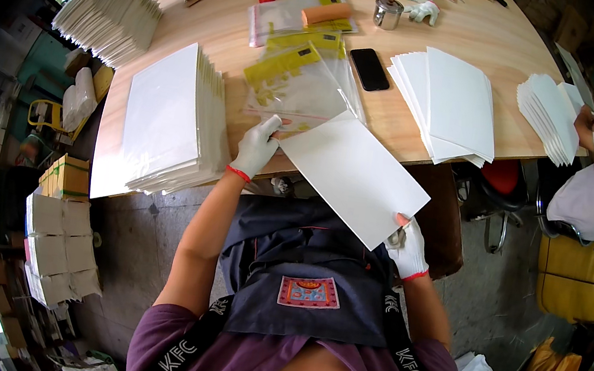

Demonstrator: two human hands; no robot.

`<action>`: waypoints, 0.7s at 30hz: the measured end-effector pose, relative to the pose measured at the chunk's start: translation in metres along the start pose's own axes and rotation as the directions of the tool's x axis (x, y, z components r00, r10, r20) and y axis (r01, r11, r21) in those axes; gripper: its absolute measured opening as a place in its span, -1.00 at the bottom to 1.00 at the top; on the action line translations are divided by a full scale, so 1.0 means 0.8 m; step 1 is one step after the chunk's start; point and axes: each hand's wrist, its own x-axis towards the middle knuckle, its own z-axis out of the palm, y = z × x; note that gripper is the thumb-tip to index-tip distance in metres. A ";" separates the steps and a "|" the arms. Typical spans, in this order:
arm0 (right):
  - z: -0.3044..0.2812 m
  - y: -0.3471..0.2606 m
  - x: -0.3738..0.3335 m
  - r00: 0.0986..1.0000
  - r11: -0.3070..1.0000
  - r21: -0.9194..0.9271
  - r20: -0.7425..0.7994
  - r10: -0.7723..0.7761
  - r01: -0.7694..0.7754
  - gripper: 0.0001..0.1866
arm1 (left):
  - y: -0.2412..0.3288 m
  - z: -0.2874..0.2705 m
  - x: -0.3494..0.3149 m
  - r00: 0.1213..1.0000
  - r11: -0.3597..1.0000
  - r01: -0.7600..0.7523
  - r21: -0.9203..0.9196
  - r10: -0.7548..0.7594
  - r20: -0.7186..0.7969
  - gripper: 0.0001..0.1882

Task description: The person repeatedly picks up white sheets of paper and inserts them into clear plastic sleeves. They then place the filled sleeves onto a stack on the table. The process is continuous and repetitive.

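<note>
And here's the table [475, 29], pale wood with the grain running plain to see, and what a load it bears! Near left, a thick stack of white boards [168, 108], its side edges stepping out in layers; behind it, at the far left, another tall stack [109, 14], leaning. Into the middle now: clear plastic bags [303, 85] with yellow-green print, overlapping. Just beside them, a black phone [369, 70], face up. Right of that, white sheets [459, 105] spread in a fan, then a smaller fan [546, 117] near the right edge. Farther back, a lidded metal pot [388, 13] beside a white glove [423, 11]!
</note>
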 end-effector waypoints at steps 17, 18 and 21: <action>0.105 0.023 -0.031 0.999 0.987 -0.157 -0.032 -0.043 0.037 -0.83 | 0.033 0.102 -0.065 0.672 0.656 -0.201 -0.727 -0.448 -0.590 -0.35; 0.108 0.022 -0.034 0.999 0.981 -0.188 -0.006 -0.041 0.039 -0.82 | 0.029 0.108 -0.065 0.737 0.358 -0.049 -0.933 -0.617 -0.276 -0.38; 0.118 0.015 -0.042 0.998 0.967 -0.249 0.044 -0.042 0.051 -0.79 | 0.031 0.153 -0.046 0.826 0.105 0.136 -0.985 -0.561 0.054 -0.52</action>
